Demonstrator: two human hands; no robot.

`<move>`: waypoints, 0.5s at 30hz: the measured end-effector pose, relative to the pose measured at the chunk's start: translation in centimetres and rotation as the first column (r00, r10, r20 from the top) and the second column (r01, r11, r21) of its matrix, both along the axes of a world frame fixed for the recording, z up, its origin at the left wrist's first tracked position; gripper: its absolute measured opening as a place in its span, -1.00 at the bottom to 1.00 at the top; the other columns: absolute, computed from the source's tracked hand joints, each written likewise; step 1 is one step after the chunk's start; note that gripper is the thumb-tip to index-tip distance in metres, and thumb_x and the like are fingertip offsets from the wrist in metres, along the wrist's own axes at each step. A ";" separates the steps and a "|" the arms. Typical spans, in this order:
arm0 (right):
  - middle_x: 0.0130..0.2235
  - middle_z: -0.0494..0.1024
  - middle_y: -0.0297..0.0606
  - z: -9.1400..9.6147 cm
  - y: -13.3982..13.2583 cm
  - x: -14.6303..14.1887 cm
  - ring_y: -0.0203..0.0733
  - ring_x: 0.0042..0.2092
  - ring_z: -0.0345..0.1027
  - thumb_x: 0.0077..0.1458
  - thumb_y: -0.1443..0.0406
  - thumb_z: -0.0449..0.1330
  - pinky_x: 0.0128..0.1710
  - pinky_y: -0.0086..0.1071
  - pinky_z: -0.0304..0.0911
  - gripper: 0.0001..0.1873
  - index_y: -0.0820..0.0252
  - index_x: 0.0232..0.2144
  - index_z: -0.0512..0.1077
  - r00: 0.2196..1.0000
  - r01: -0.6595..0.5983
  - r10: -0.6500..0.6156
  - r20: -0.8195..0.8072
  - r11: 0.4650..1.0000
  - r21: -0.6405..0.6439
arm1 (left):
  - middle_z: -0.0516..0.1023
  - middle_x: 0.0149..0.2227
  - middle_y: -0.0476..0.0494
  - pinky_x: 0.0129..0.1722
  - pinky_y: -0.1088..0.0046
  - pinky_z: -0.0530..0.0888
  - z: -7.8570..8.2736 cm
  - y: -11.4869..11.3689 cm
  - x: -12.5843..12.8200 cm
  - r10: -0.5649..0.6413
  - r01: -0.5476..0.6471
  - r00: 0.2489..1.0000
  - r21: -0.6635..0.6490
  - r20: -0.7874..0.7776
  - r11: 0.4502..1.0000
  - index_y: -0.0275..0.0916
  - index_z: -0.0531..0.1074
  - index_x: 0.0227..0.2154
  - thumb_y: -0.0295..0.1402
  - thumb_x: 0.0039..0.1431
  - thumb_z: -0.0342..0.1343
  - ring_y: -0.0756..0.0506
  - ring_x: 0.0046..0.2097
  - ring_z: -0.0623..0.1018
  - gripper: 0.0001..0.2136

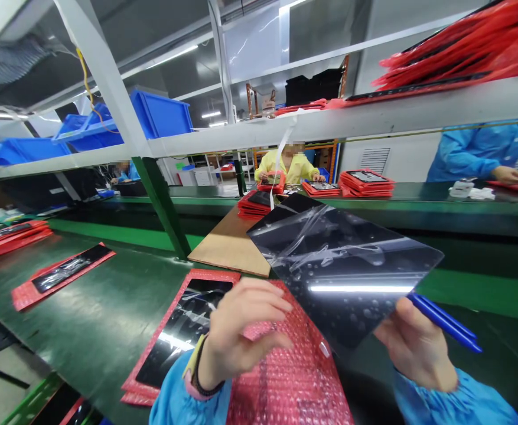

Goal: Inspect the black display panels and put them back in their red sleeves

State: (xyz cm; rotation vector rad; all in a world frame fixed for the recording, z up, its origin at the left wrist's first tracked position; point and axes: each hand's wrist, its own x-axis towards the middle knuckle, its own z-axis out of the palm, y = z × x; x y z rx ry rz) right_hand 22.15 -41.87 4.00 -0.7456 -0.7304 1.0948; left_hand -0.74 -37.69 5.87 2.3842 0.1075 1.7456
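Nearest us, our left hand (245, 330) hovers open, fingers spread, over a pink bubble bag (285, 378). Our right hand (413, 345) clamps a filmed black glass panel (338, 265) and a blue pen (445, 321). Across the green workbench (85, 301) sits a person in yellow (292, 165).

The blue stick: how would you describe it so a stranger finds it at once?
At the green workbench, look at the person's right hand, which holds a big black panel. The blue stick lies in that same hand, along the panel's lower edge. It is slim, unlike the large blue bins on the shelf.
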 end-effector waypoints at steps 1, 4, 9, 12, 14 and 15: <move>-0.58 0.58 -0.37 -0.3 0.0 0.1 0.06 -0.31 0.55 -0.39 0.06 0.46 -0.06 -0.05 0.38 -0.62 -0.11 -0.40 0.54 1.000 -0.004 0.004 -0.014 1.000 -0.013 | 0.62 -0.26 -0.20 -0.08 0.27 0.49 0.3 -0.2 0.2 0.005 0.004 0.995 0.087 -0.100 0.996 -0.32 0.45 -0.21 -0.36 0.05 0.26 -0.16 -0.11 0.56 -0.76; -0.49 0.63 -0.31 -1.1 0.0 0.3 0.11 -0.18 0.53 -0.30 0.09 0.42 -0.03 0.00 0.35 -0.56 -0.09 -0.25 0.53 0.997 -0.075 0.075 0.015 0.997 -0.025 | 0.64 -0.21 -0.19 0.04 0.21 0.41 0.8 -0.8 0.9 0.023 0.039 0.952 0.193 -0.306 0.980 -0.32 0.47 -0.20 -0.50 0.13 0.16 -0.18 -0.03 0.54 -0.84; -0.22 0.64 -0.30 -1.3 -0.3 -0.1 0.12 -0.01 0.44 -0.25 0.18 0.39 0.05 0.03 0.28 -0.48 -0.15 -0.13 0.47 0.987 -0.156 0.156 0.041 0.988 0.000 | 0.61 -0.30 -0.16 -0.11 0.29 0.47 -0.1 -1.1 1.1 -0.007 -0.004 0.994 -0.106 -0.104 0.994 -0.29 0.46 -0.24 -0.60 0.16 0.05 -0.11 -0.16 0.57 -0.83; -0.10 0.60 -0.28 -0.7 -0.9 -0.3 0.16 0.05 0.38 -0.27 0.20 0.39 0.06 0.03 0.26 -0.44 -0.18 -0.11 0.46 0.991 -0.125 0.127 0.048 0.991 -0.040 | 0.54 -0.39 -0.09 -0.26 0.42 0.46 -0.7 -0.3 0.9 0.153 -0.113 0.986 -0.435 0.058 0.893 -0.22 0.44 -0.32 -0.51 0.20 0.05 -0.05 -0.29 0.53 -0.90; -0.09 0.60 -0.24 -0.7 -1.1 -0.1 0.19 0.05 0.38 -0.24 0.17 0.36 0.08 0.05 0.22 -0.48 -0.16 -0.11 0.48 0.995 -0.071 0.076 0.069 0.995 -0.072 | 0.46 -0.49 -0.02 -0.42 0.53 0.41 -0.7 0.7 0.9 0.200 -0.089 0.974 -0.638 0.104 0.765 -0.22 0.40 -0.38 -0.42 0.23 0.04 0.02 -0.44 0.45 -0.91; -0.12 0.61 -0.22 -0.9 -1.1 0.1 0.21 0.03 0.39 -0.23 0.15 0.34 0.09 0.06 0.20 -0.51 -0.15 -0.13 0.50 0.997 -0.033 0.037 0.072 0.998 -0.061 | 0.42 -0.51 0.00 -0.48 0.56 0.38 -0.6 1.2 0.9 0.199 -0.048 0.972 -0.716 0.128 0.697 -0.22 0.38 -0.40 -0.38 0.24 0.04 0.04 -0.49 0.41 -0.90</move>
